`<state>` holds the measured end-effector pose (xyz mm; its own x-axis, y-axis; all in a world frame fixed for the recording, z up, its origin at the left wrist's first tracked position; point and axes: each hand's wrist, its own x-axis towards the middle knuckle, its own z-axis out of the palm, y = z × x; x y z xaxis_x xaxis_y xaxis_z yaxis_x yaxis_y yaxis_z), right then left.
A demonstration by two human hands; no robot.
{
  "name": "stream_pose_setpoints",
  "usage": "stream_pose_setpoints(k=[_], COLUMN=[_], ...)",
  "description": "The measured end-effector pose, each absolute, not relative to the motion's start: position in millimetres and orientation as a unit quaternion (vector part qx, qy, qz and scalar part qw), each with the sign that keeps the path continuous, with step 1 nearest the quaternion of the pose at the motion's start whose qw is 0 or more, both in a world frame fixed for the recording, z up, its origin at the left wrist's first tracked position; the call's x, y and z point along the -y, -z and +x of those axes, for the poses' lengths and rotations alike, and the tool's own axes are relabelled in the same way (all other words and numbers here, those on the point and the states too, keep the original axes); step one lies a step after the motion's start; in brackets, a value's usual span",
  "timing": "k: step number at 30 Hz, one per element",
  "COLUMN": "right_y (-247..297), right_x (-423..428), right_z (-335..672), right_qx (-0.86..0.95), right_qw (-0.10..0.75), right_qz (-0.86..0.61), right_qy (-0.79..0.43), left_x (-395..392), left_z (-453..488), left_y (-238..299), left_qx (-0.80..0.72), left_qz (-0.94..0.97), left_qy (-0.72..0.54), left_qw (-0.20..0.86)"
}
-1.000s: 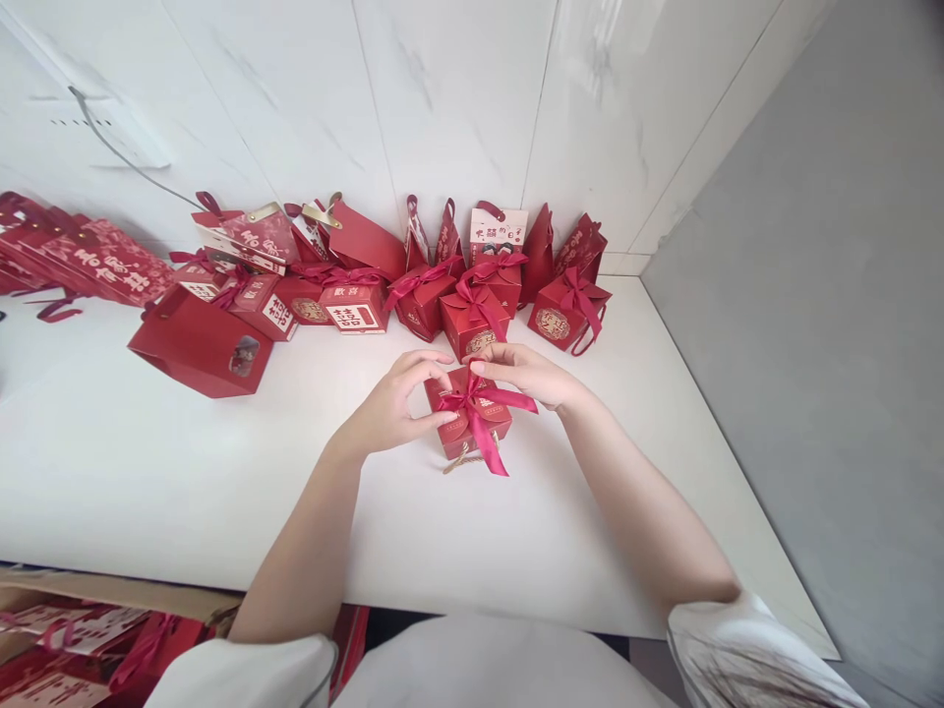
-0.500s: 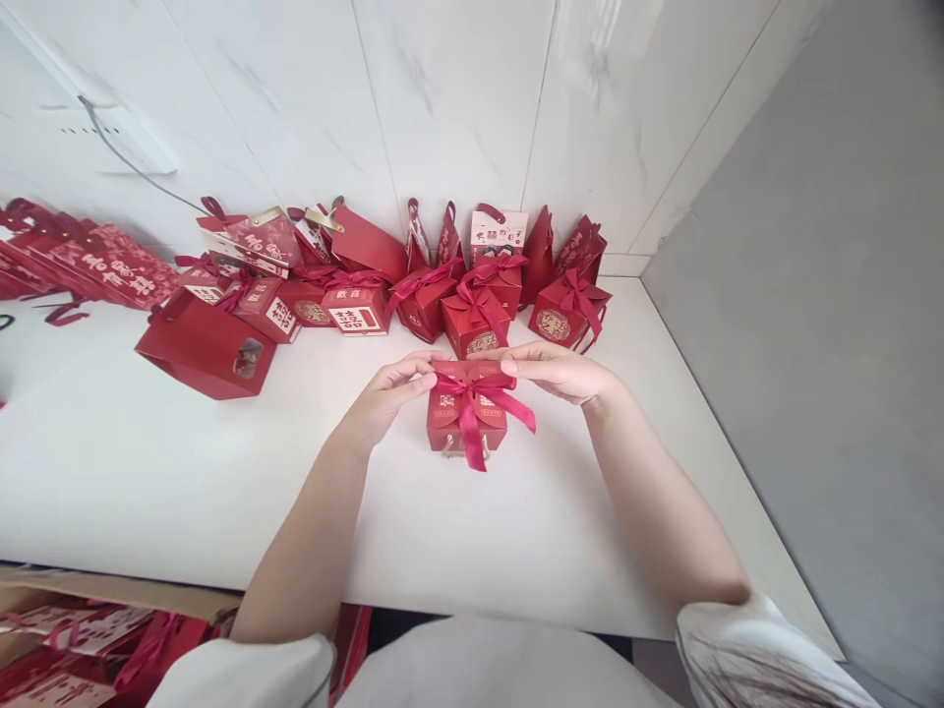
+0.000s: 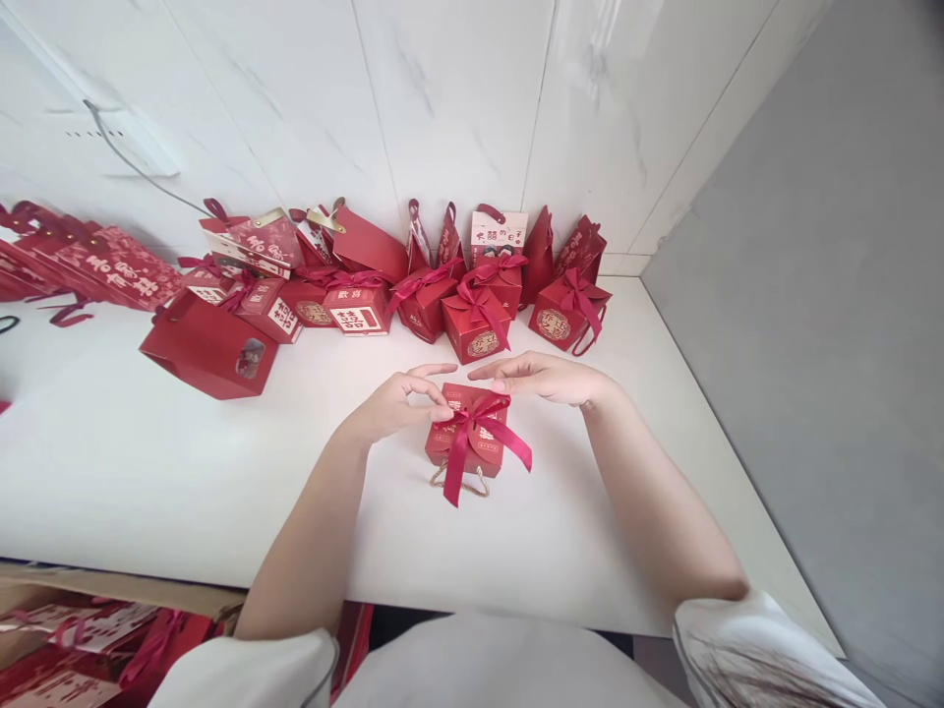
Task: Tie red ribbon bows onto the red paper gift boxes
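Note:
A small red gift box [image 3: 466, 462] stands on the white table in front of me, its top flaps folded together. A crimson ribbon [image 3: 508, 444] is tied in a bow across the top, with two tails hanging over the box. From the near side hangs a twisted cord handle [image 3: 481, 485]. At the bow's left loop, my left hand [image 3: 402, 405] has thumb and forefinger closed together on the ribbon, other fingers stretched out. My right hand [image 3: 542, 379] is over the far right corner, fingers extended and apart, thumb close to the right loop.
Behind the box, several red gift boxes with bows [image 3: 476, 324] and peaked bags line the wall. A red box with a window [image 3: 203, 349] lies to the left, near flat bags [image 3: 125, 265]. A carton [image 3: 133, 580] of red packaging is below the table's front edge.
The gift box has shifted slightly nearer to me and turned a little, showing more of its cord handle. My right hand has eased off the box's far corner, and the ribbon tails hang differently.

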<state>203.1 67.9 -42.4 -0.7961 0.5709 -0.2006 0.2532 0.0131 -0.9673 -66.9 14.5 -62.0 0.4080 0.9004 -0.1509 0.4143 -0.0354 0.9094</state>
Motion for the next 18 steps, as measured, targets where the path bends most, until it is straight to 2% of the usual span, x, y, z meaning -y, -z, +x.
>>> stream_pose_setpoints(k=[6,11,18], right_y=[38,36,36], right_x=[-65,-63,-62], right_z=[206,203,204], right_qx=[0.710,0.718,0.734], right_qw=[0.109,0.090,0.086], right_qz=[-0.268,-0.233,-0.247], right_qy=[-0.642,-0.649,-0.627], left_x=[-12,-5,-2], left_z=[-71,-71,-68], left_y=[53,40,39], left_qx=[-0.428,-0.394,-0.435], left_qz=[0.731,0.781,0.820], left_qy=[-0.219,-0.271,-0.204], left_qw=[0.484,0.402,0.311])
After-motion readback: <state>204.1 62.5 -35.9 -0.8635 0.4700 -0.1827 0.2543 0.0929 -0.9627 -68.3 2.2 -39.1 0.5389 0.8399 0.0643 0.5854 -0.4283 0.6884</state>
